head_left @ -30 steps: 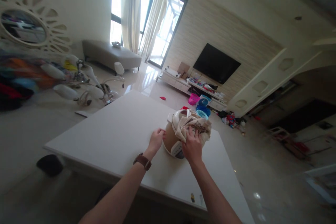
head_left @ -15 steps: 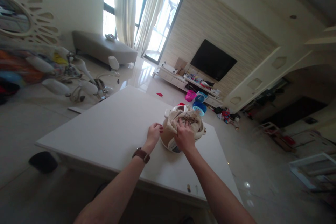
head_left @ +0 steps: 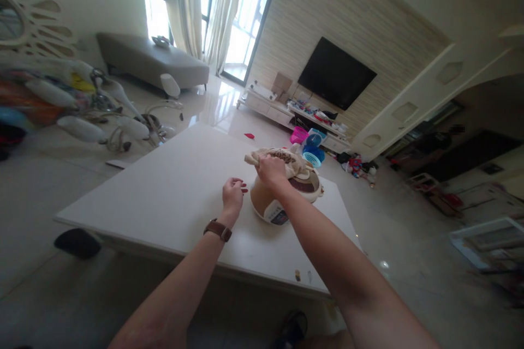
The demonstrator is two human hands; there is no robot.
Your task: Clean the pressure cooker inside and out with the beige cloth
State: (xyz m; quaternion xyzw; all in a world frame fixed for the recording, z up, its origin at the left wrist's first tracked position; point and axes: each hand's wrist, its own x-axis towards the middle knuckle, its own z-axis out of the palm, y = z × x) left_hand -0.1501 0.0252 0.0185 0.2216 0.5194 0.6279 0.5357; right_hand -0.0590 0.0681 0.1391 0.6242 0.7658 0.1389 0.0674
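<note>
A cream and tan rice cooker point(head_left: 262, 196) with a dark control panel stands on the white table point(head_left: 164, 191). Over its lid lies a bunched beige cloth point(head_left: 301, 162) with a brown pattern. My right hand point(head_left: 272, 170) is on top, its fingers closed around the cloth at the lid's left side; some fingertips are hidden. Just left of the cooker hovers my left hand point(head_left: 234, 194), fingers loosely curled and apart, holding nothing. That wrist wears a brown-banded watch point(head_left: 218, 229).
Two small items point(head_left: 297, 275) lie by the table's near edge. On the floor beyond are a pink basket point(head_left: 299, 134) and blue tubs point(head_left: 313, 152). A white lamp fixture point(head_left: 118, 120) rests on the floor at left. Below the table a foot shows.
My right hand has slid left and away across the lid, bunching the cloth and baring the lid's right part. My left hand has shifted slightly left, away from the cooker.
</note>
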